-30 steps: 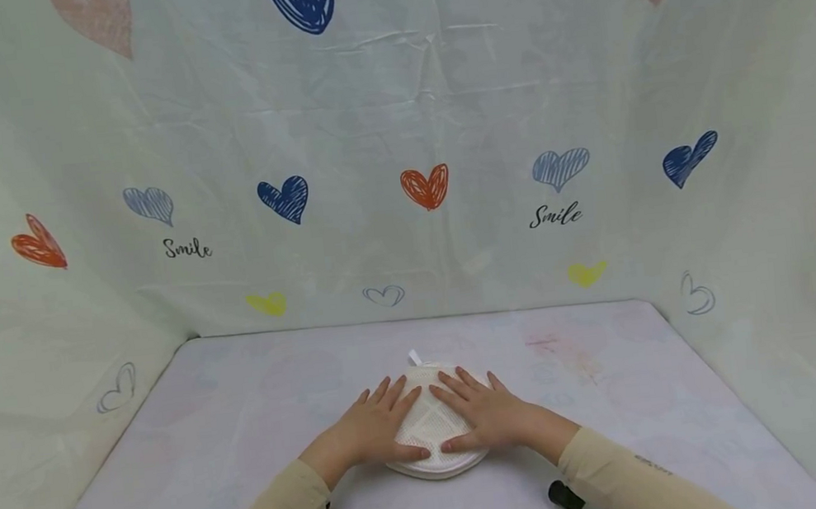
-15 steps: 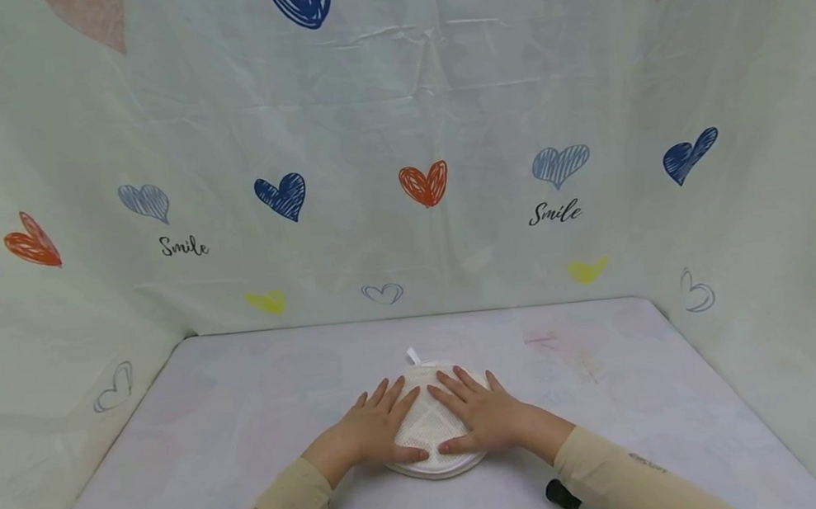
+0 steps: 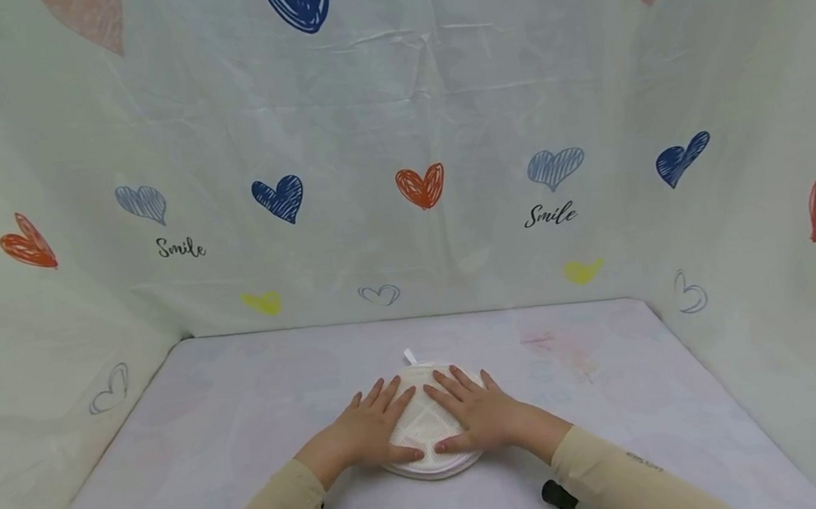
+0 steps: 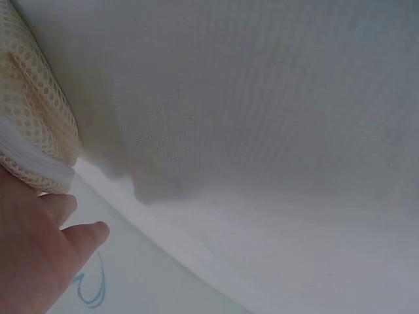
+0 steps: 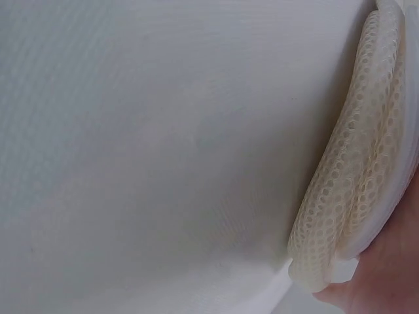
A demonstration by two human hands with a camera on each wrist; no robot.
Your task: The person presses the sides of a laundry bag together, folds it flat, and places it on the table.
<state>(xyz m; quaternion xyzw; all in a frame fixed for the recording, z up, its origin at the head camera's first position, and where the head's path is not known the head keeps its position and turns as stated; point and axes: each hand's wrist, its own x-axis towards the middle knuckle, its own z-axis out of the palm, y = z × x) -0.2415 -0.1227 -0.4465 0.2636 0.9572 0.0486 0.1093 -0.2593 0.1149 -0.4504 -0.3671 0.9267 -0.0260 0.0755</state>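
Observation:
A cream mesh laundry bag (image 3: 426, 428) with a white trimmed edge lies flattened on the table, its small white tab (image 3: 410, 357) pointing to the far side. My left hand (image 3: 363, 439) rests on the bag's left part, fingers spread and straight. On the right part my right hand (image 3: 491, 418) presses in the same way, the two thumbs facing each other across the middle. In the left wrist view the bag's puffy mesh side (image 4: 36, 98) shows above the fingers. The right wrist view shows the layered mesh edge (image 5: 347, 176) beside the palm.
The table (image 3: 243, 388) has a pale cover with a faint reddish stain (image 3: 560, 350) at the back right. A curtain (image 3: 333, 113) printed with hearts encloses the back and sides. A small black object (image 3: 559, 497) sits beside the right sleeve.

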